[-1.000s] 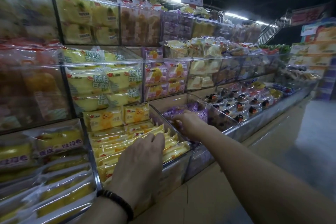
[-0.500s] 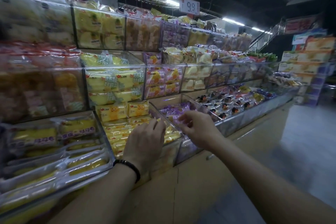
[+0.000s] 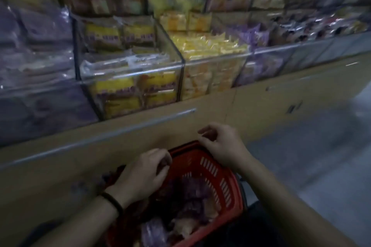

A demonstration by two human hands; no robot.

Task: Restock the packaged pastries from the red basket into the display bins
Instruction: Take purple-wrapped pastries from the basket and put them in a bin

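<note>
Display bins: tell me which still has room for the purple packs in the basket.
Little room shows. The bin of small yellow packs is heaped to its clear front; the yellow cake bin is stacked near its rim. The purple bin, right of the heaped one, sits lower behind its front wall. The red basket is crowded under both hands.

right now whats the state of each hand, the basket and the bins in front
left hand: over the red basket, fingers curled, nothing clearly held
right hand: over the basket's far rim, fingers curled, looks empty
red basket: low in front of the counter, purple packs inside
purple packs: loose in the basket, blurred
yellow-pack bin: stacked near its top
middle bin: heaped with small yellow packs
</note>
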